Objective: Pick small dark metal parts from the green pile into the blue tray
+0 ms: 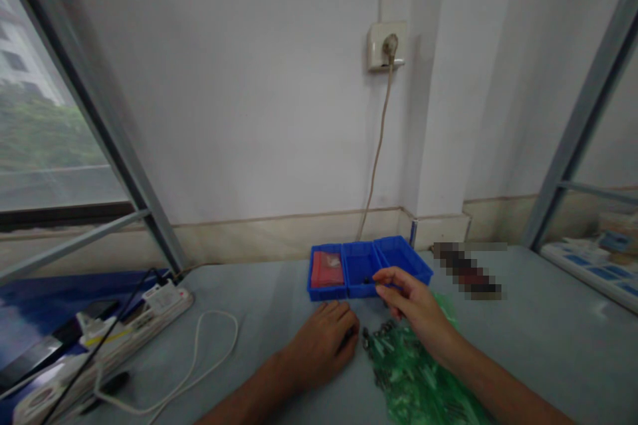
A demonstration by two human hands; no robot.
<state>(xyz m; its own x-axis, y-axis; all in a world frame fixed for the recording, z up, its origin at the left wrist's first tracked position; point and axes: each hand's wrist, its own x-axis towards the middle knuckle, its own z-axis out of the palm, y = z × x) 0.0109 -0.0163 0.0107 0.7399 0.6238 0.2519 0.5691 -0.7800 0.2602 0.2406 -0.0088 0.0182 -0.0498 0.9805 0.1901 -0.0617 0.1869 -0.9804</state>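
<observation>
My left hand (321,345) rests on the table in front of the blue bins with its fingers curled. A dark spot shows under its fingers, but what it holds, if anything, is hidden. My right hand (416,309) reaches over the front of the middle blue bin (359,259), thumb and forefinger pinched together. Whatever lies in that pinch is too small to name. Small dark pieces (367,280) lie in the bin beside the fingertips. Beneath my right wrist is a green plastic bag (413,372), with small dark metal parts (376,333) at its mouth.
The left bin (326,292) holds a red packet (327,270); another blue bin (403,255) adjoins on the right. A power strip (164,302) and a white cable (219,312) lie at left. A wall socket (386,46) and metal frame posts (583,106) stand behind.
</observation>
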